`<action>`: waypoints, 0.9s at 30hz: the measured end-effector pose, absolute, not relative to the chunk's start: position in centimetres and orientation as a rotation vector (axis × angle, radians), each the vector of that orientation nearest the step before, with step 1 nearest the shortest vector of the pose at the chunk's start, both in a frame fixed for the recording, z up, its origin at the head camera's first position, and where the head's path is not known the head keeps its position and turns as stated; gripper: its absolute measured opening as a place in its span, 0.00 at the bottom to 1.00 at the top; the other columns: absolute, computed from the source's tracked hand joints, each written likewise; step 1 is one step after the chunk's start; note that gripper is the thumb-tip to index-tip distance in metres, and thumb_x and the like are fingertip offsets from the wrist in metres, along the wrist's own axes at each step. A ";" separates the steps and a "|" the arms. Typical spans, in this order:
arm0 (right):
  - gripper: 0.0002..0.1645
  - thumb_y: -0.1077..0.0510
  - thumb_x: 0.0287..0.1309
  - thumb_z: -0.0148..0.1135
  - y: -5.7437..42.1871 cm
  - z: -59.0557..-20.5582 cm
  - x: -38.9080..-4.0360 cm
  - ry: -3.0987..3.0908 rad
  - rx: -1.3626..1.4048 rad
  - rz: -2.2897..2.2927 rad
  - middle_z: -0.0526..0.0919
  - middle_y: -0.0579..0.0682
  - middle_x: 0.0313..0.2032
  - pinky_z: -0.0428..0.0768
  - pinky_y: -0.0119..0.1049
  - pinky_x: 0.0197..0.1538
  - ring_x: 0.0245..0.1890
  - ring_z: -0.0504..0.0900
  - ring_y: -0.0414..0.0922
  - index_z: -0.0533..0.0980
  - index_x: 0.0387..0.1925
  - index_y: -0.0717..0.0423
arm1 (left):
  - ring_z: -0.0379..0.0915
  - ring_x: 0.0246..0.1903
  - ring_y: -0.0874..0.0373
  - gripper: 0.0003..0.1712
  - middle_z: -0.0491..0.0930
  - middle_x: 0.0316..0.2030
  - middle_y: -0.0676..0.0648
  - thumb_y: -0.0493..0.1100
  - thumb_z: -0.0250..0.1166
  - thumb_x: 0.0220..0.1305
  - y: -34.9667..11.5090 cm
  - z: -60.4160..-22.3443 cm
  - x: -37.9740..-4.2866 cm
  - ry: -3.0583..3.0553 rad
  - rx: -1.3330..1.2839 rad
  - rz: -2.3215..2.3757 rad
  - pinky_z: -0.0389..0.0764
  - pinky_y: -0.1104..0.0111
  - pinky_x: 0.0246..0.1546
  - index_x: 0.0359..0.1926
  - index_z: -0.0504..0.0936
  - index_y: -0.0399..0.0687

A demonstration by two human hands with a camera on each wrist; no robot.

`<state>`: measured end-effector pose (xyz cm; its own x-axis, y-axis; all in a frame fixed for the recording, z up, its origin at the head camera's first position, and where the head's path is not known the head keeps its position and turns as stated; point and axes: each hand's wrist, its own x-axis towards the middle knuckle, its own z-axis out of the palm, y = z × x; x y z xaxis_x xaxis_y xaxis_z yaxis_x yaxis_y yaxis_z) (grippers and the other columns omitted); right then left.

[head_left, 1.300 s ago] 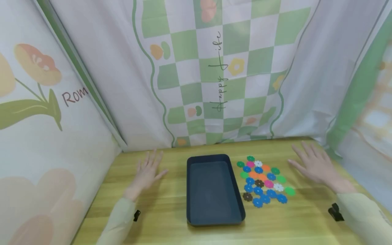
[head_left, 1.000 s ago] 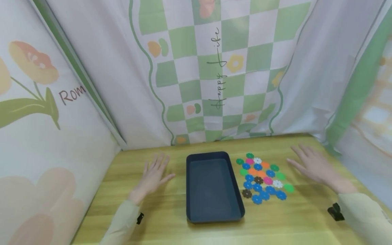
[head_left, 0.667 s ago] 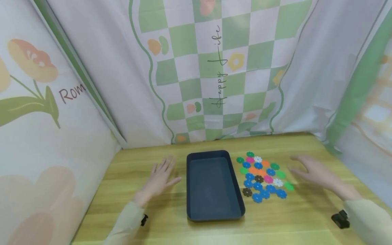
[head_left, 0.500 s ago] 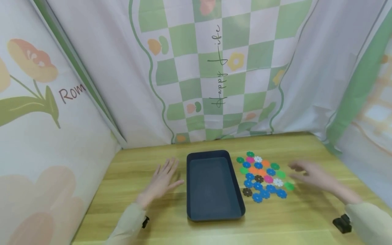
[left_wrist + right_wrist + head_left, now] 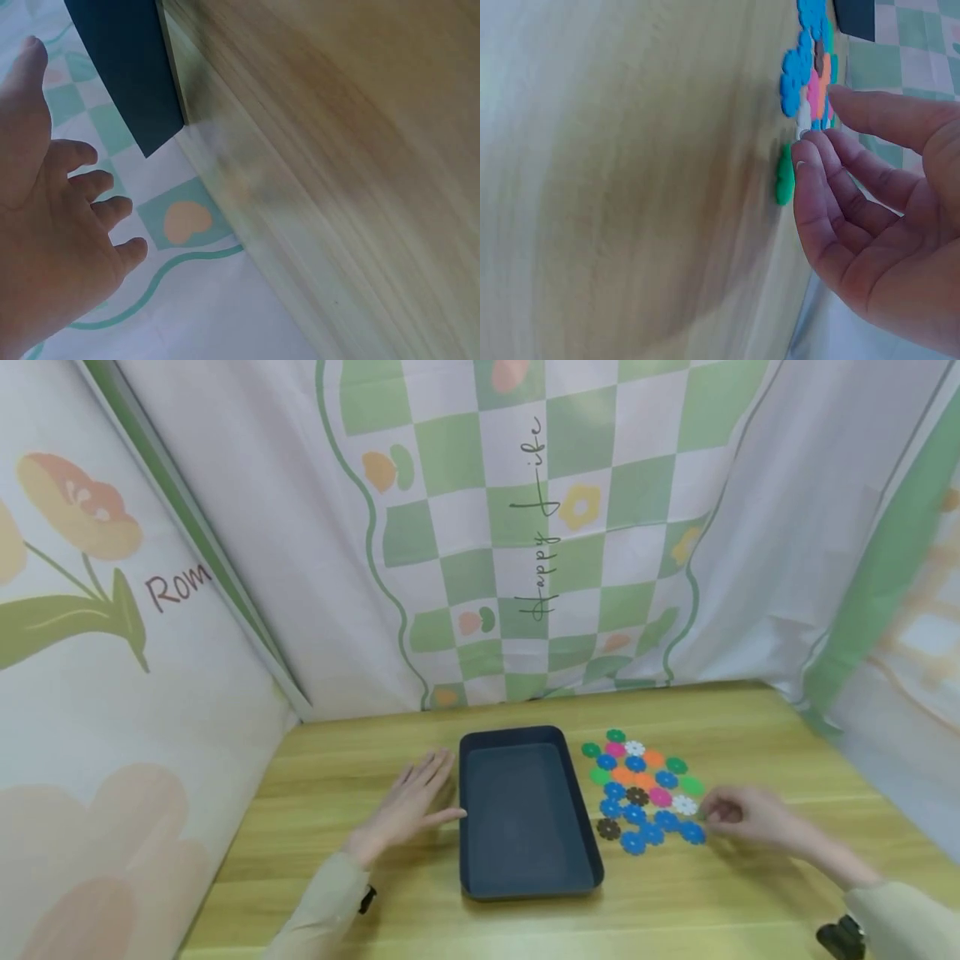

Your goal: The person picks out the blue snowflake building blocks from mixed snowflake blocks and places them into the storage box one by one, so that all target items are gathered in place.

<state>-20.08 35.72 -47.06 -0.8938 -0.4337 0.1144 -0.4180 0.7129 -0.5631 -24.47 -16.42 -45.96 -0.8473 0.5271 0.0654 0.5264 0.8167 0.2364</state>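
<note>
My left hand (image 5: 411,806) lies with its fingers extended along the left side of a dark blue-grey rectangular tray (image 5: 525,827), thumb at the rim. The left wrist view shows that hand (image 5: 60,217) apart from the tray's wall (image 5: 124,75). My right hand (image 5: 750,817) hovers at the right edge of a group of flower-shaped plastic discs (image 5: 636,814). In the right wrist view its thumb and bent fingers (image 5: 810,161) stand apart, nothing visible between them. A green disc (image 5: 784,176) lies just by the fingertips; the hand mostly hides it in the head view.
The discs lie flat on the wooden table (image 5: 360,935), right of the tray, in blue, green, orange, pink, white and brown. A checked curtain (image 5: 540,527) hangs behind the table's far edge, and a flower-printed cloth (image 5: 112,693) hangs at the left.
My left hand has moved right, up to the tray's side. My right hand has come down and left to the green disc, its fingers going from spread to bent.
</note>
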 end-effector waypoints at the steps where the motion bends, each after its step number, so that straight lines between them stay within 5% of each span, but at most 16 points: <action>1: 0.12 0.61 0.51 0.72 35.6 -47.1 -20.0 2.858 -0.686 -0.947 0.84 0.45 0.29 0.81 0.25 0.32 0.29 0.76 0.23 0.80 0.36 0.62 | 0.40 0.79 0.45 0.54 0.44 0.79 0.44 0.72 0.54 0.65 -16.3 -46.1 -24.6 2.987 0.879 0.384 0.47 0.44 0.78 0.79 0.47 0.46; 27: 0.17 0.54 0.47 0.76 33.8 -47.6 -19.4 2.865 -0.464 -0.863 0.81 0.45 0.29 0.78 0.25 0.32 0.28 0.72 0.25 0.79 0.34 0.58 | 0.45 0.78 0.42 0.52 0.48 0.78 0.40 0.69 0.55 0.67 -15.3 -47.4 -25.0 2.929 0.985 0.358 0.51 0.40 0.76 0.78 0.50 0.41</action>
